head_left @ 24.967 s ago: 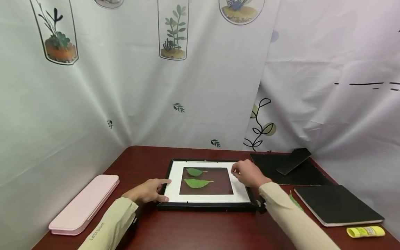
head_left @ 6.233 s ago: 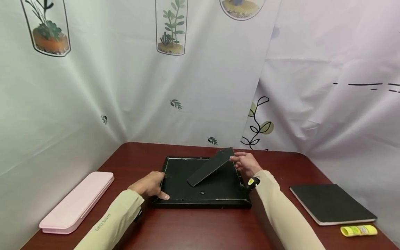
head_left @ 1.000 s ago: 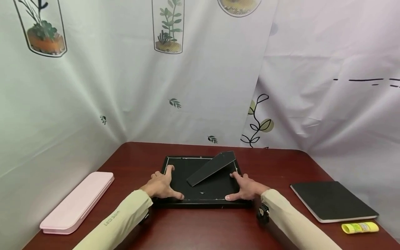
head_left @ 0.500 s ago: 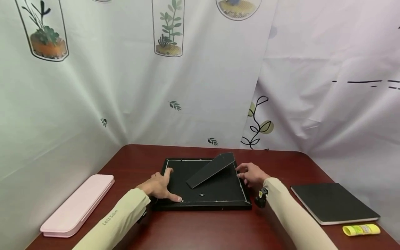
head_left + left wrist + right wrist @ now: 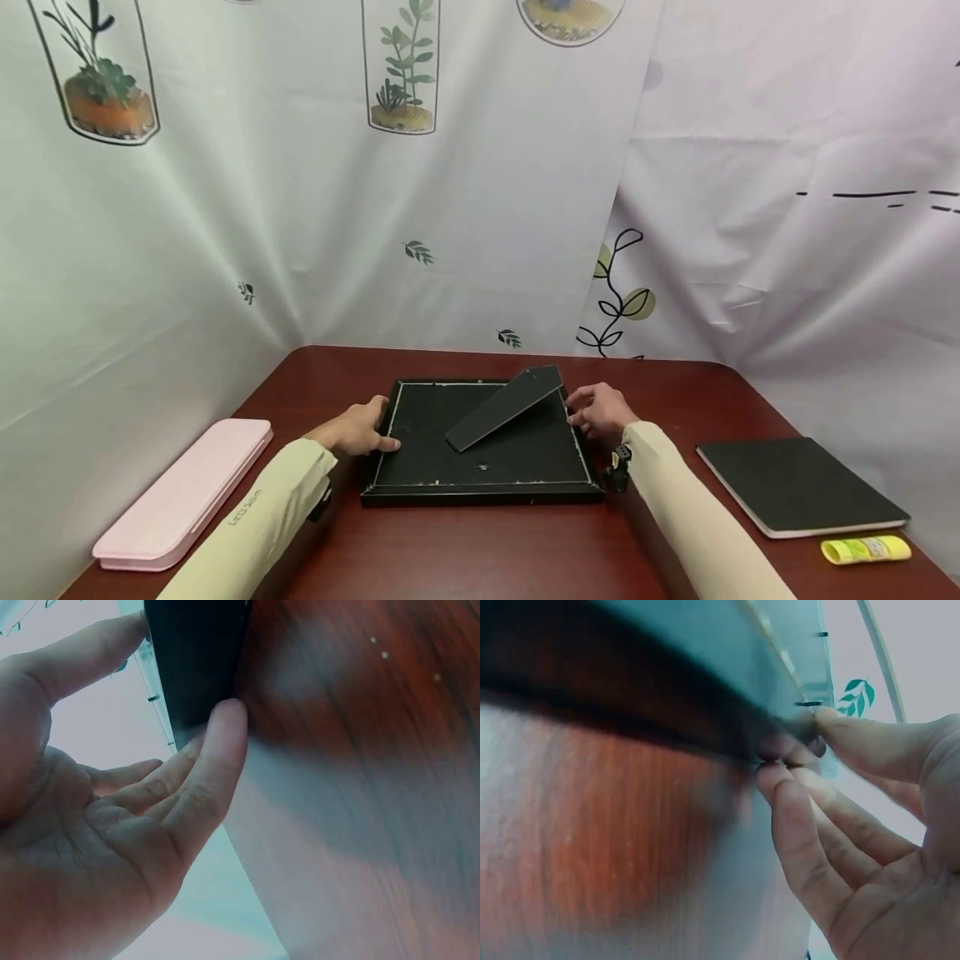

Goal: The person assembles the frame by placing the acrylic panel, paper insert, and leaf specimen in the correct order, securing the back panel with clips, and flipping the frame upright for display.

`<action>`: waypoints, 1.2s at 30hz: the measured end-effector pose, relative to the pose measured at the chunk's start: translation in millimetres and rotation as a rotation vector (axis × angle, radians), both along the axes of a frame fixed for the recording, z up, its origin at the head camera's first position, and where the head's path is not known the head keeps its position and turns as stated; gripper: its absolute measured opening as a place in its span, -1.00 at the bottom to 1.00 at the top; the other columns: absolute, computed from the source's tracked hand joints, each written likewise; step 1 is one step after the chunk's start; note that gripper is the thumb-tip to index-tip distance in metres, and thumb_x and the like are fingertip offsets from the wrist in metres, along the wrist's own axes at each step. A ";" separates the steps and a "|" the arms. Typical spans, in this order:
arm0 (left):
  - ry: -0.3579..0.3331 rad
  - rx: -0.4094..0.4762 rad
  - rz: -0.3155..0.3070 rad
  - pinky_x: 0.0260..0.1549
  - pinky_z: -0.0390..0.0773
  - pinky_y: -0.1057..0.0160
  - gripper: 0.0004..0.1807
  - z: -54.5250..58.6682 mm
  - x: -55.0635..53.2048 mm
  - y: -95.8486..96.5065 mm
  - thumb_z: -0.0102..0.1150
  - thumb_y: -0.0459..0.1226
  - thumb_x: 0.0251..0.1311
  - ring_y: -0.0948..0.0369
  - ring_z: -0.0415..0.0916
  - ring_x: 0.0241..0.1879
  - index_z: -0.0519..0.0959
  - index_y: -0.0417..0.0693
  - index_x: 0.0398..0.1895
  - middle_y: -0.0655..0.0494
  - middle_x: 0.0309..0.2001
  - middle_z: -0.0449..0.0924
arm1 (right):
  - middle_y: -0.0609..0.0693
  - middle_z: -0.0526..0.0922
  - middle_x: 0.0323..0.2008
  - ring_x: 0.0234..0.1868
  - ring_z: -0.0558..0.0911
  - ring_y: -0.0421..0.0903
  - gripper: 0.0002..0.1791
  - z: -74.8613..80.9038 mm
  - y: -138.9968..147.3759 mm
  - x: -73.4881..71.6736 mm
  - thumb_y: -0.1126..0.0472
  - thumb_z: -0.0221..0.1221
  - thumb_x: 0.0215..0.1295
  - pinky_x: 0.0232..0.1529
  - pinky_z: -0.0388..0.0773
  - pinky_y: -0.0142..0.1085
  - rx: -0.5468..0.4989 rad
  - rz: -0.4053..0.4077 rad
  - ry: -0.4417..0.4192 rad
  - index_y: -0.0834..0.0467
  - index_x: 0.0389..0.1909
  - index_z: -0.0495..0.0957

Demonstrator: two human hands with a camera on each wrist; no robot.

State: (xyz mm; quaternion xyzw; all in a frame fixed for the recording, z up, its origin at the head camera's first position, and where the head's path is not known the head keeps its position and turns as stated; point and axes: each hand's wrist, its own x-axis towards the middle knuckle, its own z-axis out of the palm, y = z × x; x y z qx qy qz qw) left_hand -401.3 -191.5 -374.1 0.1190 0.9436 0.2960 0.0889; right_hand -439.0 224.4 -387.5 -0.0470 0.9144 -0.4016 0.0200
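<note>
A black picture frame [image 5: 480,497] lies back side up on the table, its backing board [image 5: 420,458] seated within the rim. The board's stand leg [image 5: 506,407] sticks up at a slant. My left hand [image 5: 356,429] grips the frame's left side, thumb on top; in the left wrist view the fingers [image 5: 225,735] press against the outer edge. At the opposite side my right hand [image 5: 602,410] pinches the edge, and the right wrist view shows the thumb [image 5: 877,746] above and the fingertips below. The frame's front is hidden.
A long pink case [image 5: 187,492] lies on the left of the dark red table [image 5: 480,550]. To the right are a black notebook [image 5: 802,483] and a yellow glue stick [image 5: 866,549]. A printed white curtain [image 5: 480,208] hangs behind and at both sides.
Earlier the frame showed two green leaves in a white mat, its backing lying apart; now the backing covers it. Just now my left hand drew back from the near corner to the left edge.
</note>
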 end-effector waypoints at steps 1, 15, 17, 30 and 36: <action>-0.002 0.006 -0.005 -0.32 0.61 0.14 -0.14 -0.9 -0.6 -0.7 0.41 -0.31 0.17 0.10 0.57 -0.24 0.12 -0.42 0.41 -0.24 -0.02 0.54 | 0.15 0.74 -0.22 -0.47 0.60 -0.09 -0.73 -0.6 0.0 0.2 0.42 0.32 0.21 -0.46 0.62 -0.24 0.014 0.014 0.002 0.23 -0.06 0.70; 0.039 -0.103 -0.020 -0.17 0.60 0.06 -0.18 -5.5 2.9 1.7 0.38 -0.25 0.22 0.11 0.59 -0.22 0.19 -0.45 0.40 -0.22 -0.04 0.59 | 0.15 0.75 -0.06 -0.54 0.56 -0.17 -0.64 -0.3 3.8 21.0 0.38 0.28 0.29 -0.46 0.55 -0.32 0.244 0.140 0.051 0.16 0.10 0.69; 0.047 -0.120 -0.019 -0.14 0.60 0.04 -0.18 -5.8 2.9 1.1 0.38 -0.25 0.22 0.10 0.60 -0.20 0.19 -0.45 0.40 -0.23 -0.03 0.59 | 0.16 0.74 -0.05 -0.50 0.59 -0.17 -0.67 -0.5 5.7 24.0 0.38 0.28 0.29 -0.44 0.59 -0.31 0.227 0.152 0.048 0.15 0.06 0.71; 0.087 -0.171 -0.023 0.02 0.57 -0.06 -0.30 -6.3 3.5 -0.5 0.37 -0.24 0.24 0.00 0.59 -0.03 0.31 -0.47 0.31 -0.21 -0.04 0.60 | 0.14 0.57 -0.27 -0.43 0.51 -0.10 -0.46 -5.1 9.7 13.5 0.50 0.18 0.25 -0.43 0.60 -0.26 -0.111 0.204 -0.150 0.27 0.27 0.42; 0.113 -0.238 -0.041 -0.03 0.57 -0.04 -0.42 -0.6 1.1 6.2 0.33 -0.22 0.28 -0.02 0.58 -0.06 0.39 -0.43 0.21 -0.21 -0.07 0.59 | 0.12 0.50 -0.32 -0.60 0.39 -0.14 -0.16 1.7 1.1 7.3 0.42 0.21 0.28 -0.53 0.48 -0.34 -0.074 0.139 -0.243 0.13 0.52 0.06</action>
